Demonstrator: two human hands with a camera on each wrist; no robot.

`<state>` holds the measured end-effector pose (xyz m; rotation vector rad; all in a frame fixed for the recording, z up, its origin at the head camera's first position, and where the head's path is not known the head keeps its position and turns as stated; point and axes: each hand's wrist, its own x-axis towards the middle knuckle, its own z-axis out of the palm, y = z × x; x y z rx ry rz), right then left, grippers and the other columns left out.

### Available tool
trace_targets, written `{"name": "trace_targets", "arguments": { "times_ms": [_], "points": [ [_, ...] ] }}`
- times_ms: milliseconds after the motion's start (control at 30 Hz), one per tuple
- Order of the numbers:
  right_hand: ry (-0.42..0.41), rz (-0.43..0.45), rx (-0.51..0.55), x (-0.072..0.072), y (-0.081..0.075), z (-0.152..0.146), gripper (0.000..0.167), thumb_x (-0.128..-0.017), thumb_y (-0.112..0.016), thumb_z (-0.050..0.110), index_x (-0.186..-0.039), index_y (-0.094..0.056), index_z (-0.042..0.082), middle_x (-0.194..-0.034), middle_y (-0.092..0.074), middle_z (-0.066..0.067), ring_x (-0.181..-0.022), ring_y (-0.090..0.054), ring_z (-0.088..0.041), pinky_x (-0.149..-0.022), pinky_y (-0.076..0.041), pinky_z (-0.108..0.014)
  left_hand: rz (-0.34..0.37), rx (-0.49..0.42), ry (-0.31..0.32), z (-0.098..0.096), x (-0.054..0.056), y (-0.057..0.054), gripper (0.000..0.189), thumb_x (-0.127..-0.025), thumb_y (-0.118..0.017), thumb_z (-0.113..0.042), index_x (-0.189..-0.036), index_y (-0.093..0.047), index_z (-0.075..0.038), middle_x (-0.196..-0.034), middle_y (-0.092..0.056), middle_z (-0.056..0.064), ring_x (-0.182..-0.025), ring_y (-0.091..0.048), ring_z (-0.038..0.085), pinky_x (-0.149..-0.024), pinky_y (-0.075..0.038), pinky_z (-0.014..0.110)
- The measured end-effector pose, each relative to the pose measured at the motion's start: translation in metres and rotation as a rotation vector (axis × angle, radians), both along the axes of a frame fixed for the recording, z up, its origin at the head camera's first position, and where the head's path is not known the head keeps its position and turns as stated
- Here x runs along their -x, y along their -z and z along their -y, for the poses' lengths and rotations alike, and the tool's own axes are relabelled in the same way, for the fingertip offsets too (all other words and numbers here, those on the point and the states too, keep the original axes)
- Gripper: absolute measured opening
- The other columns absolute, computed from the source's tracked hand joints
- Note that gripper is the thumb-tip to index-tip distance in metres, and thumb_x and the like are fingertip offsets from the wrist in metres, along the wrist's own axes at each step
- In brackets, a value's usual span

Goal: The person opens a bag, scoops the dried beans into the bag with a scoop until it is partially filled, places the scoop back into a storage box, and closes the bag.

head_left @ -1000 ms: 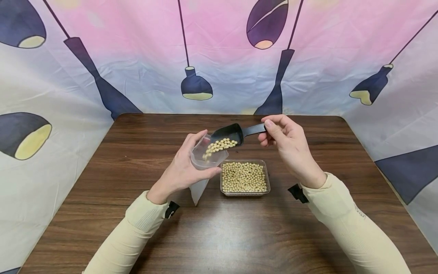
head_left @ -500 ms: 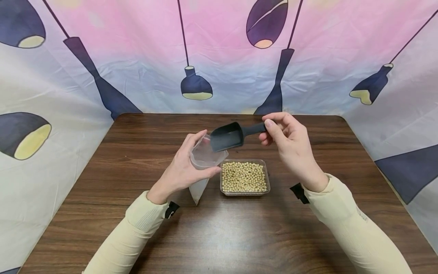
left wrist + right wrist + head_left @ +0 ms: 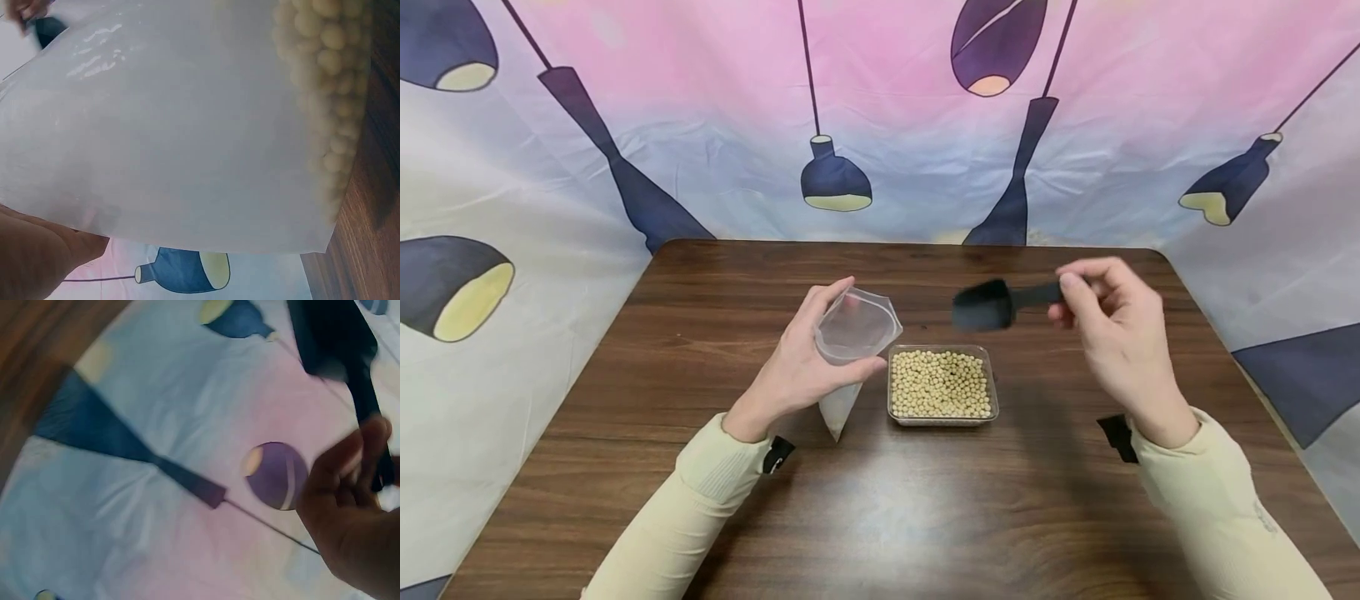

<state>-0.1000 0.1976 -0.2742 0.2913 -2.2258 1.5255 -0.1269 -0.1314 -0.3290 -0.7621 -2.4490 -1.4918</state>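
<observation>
My left hand [image 3: 801, 358] grips a translucent plastic bag [image 3: 838, 408] by its rounded, wide-held mouth, thumb at the near side and fingers at the far side. Round pale beans [image 3: 334, 94] show through the bag's bottom in the left wrist view. To the right, my right hand [image 3: 1123, 333] pinches the handle of a black scoop [image 3: 985, 306], which is slightly blurred and carries no beans that I can see. Below and between the hands stands a clear plastic tray [image 3: 943, 422] filled with the same beans [image 3: 940, 383].
The brown wooden table [image 3: 970, 517] stretches out around the tray. Behind it and at both sides hangs a cloth backdrop [image 3: 910, 167] printed with lamps. A black strap [image 3: 777, 455] is on the left wrist, another strap [image 3: 1118, 437] on the right.
Beans slid off the scoop into the bag's mouth. The right hand then drew the emptied scoop away to the right. The left hand and bag stay nearly in place.
</observation>
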Motion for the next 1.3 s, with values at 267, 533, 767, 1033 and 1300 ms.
{"name": "trace_targets", "arguments": {
  "times_ms": [267,533,767,1033,1300],
  "points": [
    [-0.019,0.105,-0.422,-0.01,0.04,-0.006,0.012,-0.1,-0.053,0.017,-0.105,-0.062,0.012,-0.071,-0.059,-0.001,-0.052,-0.047,-0.014,-0.047,-0.036,-0.026,-0.016,-0.036,0.019,-0.001,0.001,0.0,0.089,-0.07,-0.088,-0.021,-0.146,-0.04,-0.023,-0.12,-0.051,0.002,-0.108,-0.053,0.019,-0.094,-0.043,0.043],
    [0.037,0.126,-0.47,-0.012,0.055,0.003,0.008,-0.097,-0.054,0.012,-0.099,-0.061,0.012,-0.067,-0.056,0.003,-0.047,-0.041,-0.013,-0.044,-0.034,-0.026,-0.045,-0.049,0.022,-0.003,0.003,-0.001,0.089,-0.07,-0.088,-0.018,-0.145,-0.042,-0.024,-0.119,-0.053,0.003,-0.108,-0.054,0.019,-0.094,-0.043,0.043],
    [-0.026,0.343,-0.373,-0.009,0.069,-0.006,0.018,-0.102,-0.051,0.023,-0.104,-0.061,0.007,-0.072,-0.064,-0.004,-0.061,-0.057,-0.022,-0.05,-0.041,-0.028,-0.032,-0.046,0.028,-0.004,0.002,-0.001,0.089,-0.07,-0.088,-0.018,-0.145,-0.041,-0.025,-0.12,-0.052,0.003,-0.108,-0.054,0.021,-0.093,-0.043,0.045],
    [-0.178,0.565,-0.123,-0.001,0.085,-0.013,0.022,-0.103,-0.049,0.012,-0.111,-0.053,-0.007,-0.078,-0.067,-0.016,-0.068,-0.064,-0.018,-0.066,-0.056,-0.035,-0.031,-0.043,0.033,-0.005,0.002,-0.001,0.089,-0.071,-0.088,-0.016,-0.146,-0.04,-0.024,-0.12,-0.052,0.004,-0.109,-0.053,0.02,-0.094,-0.042,0.045],
    [-0.222,0.698,0.093,0.004,0.098,-0.013,0.023,-0.103,-0.043,0.007,-0.113,-0.046,-0.014,-0.076,-0.066,-0.012,-0.064,-0.062,-0.011,-0.062,-0.054,-0.028,-0.012,-0.056,0.038,-0.006,0.003,0.0,0.089,-0.071,-0.087,-0.015,-0.146,-0.04,-0.026,-0.121,-0.052,0.004,-0.108,-0.054,0.02,-0.093,-0.043,0.045]
  ]
}}
